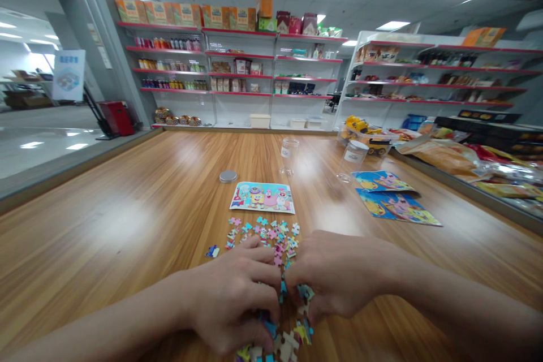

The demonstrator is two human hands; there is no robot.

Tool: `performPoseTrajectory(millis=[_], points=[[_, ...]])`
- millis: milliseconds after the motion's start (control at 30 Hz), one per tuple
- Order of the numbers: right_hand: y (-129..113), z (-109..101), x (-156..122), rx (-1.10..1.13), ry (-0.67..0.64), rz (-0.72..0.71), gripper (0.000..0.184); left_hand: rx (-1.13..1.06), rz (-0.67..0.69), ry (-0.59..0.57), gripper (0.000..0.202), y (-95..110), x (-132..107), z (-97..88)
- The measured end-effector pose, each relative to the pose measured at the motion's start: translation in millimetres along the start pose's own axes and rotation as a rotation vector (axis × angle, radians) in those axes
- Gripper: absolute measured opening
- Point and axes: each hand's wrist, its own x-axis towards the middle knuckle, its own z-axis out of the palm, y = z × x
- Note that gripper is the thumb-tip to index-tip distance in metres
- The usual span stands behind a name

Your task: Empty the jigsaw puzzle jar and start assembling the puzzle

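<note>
Loose jigsaw puzzle pieces lie in a heap on the wooden table, some with pictures up and some showing plain backs. My left hand reaches over the near pieces, its fingers curled and closed on a blue puzzle piece. Opposite it, my right hand is bent down with fingers closed around a teal puzzle piece; its fingertips are partly hidden. Just beyond the heap lies a cartoon picture sheet. One dark blue and white piece sits apart at the left.
A silver lid lies beyond the sheet. Two clear jars stand farther back, the right one capped. Blue cartoon sheets are at the right, near a bin of yellow toy trucks and packaged goods. Stocked shelves line the back.
</note>
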Motion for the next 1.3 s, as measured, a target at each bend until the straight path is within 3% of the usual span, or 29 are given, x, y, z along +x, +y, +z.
performPoseTrajectory(millis=[233,500,633,767,833,900,1000,1100,1133,1200,1300], points=[[-3,0,1,-0.103,-0.002,0.044,0.027,-0.043,0.005,0.037,0.022,-1,-2,0.7],[4,3,4,0.093,-0.048,0.046,0.025,-0.135,-0.032,0.156,0.027,-6,-2,-8.6],[2,2,5,0.163,-0.058,0.074,0.018,-0.009,-0.245,0.311,0.018,-40,-22,-19.9],[1,3,4,0.207,-0.047,0.046,0.016,0.018,-0.599,0.463,0.021,-74,-44,-26.3],[2,2,3,0.245,-0.038,0.023,0.014,-0.051,-0.665,0.494,0.024,-80,-48,-26.8],[4,0,2,0.312,-0.014,-0.017,0.012,-0.086,-0.639,0.469,0.024,-79,-48,-26.9],[17,0,3,0.370,0.216,-0.033,0.006,-0.067,-0.508,0.356,0.019,-72,-45,-27.5],[43,10,9,0.216,0.685,0.142,0.005,-0.055,-0.406,0.267,0.016,-67,-43,-28.0],[52,15,12,0.168,0.779,0.210,0.009,-0.051,-0.389,0.243,0.016,-66,-42,-27.7],[69,26,17,0.100,0.911,0.317,0.018,-0.039,-0.369,0.207,0.017,-66,-42,-26.7],[83,37,22,0.090,1.005,0.423,0.021,-0.031,-0.363,0.191,0.015,-67,-42,-25.1]])
